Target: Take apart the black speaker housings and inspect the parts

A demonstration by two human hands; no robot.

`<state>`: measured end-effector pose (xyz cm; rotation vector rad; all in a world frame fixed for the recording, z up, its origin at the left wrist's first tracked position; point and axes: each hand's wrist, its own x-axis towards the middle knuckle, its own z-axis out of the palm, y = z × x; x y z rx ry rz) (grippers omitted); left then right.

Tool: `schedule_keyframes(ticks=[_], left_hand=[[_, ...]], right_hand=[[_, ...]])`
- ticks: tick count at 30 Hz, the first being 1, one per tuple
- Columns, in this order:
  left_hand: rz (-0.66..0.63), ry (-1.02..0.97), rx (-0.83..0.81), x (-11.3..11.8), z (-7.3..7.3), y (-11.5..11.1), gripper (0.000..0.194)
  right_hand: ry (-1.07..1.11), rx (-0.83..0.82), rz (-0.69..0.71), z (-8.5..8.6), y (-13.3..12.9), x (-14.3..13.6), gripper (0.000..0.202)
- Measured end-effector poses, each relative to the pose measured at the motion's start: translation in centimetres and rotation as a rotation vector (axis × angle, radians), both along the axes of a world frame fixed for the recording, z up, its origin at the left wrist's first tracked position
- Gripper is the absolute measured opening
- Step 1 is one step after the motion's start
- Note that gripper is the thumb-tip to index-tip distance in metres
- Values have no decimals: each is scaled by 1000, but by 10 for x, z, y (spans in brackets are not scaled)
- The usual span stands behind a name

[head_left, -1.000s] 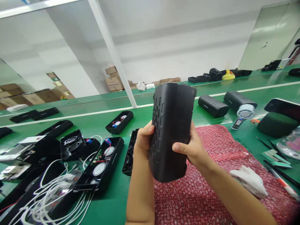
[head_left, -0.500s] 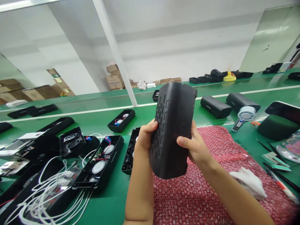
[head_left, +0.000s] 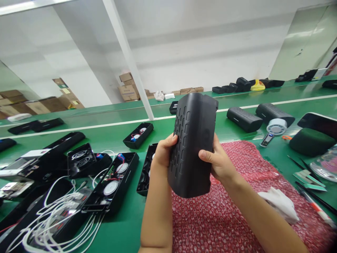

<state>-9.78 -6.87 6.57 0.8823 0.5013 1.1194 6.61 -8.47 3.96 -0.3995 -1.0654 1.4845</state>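
Between both hands a black speaker housing (head_left: 193,147) is held up on end, tilted slightly, above red bubble wrap (head_left: 200,225). Rows of oblong slots cover its left face, and a smooth face turns toward me. My left hand (head_left: 165,151) grips the slotted side, thumb on the front edge. My right hand (head_left: 218,160) clasps the opposite side, its thumb lying on the smooth face; its other fingers are hidden behind. Just left of my left forearm, an open black housing (head_left: 143,175) is partly covered by it.
Open housings with round white drivers (head_left: 116,179) and a tangle of white cables (head_left: 63,218) lie at left. Two closed speakers (head_left: 244,119), a small fan (head_left: 276,126), a white cloth (head_left: 280,203), tweezers and a marker (head_left: 318,211) are at right.
The held housing has turned very slightly, with its right side moving a little left. Both hands keep their grip. On the far green strip, the housings have shifted slightly to the right.
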Motion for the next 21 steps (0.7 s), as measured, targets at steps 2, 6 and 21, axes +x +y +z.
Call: schedule_keyframes(ticks=[2,6,21], left_hand=[[9,-1,-17,1,1,0,52],[13,9,-14,1,1,1,51],[32,15,-30,0,-1,3,49]], right_hand=[[-9,-11,-2,1,2,1,82],[-22,-37,1,2,4,2,81],[-23,-37,3,0,3,2,86]])
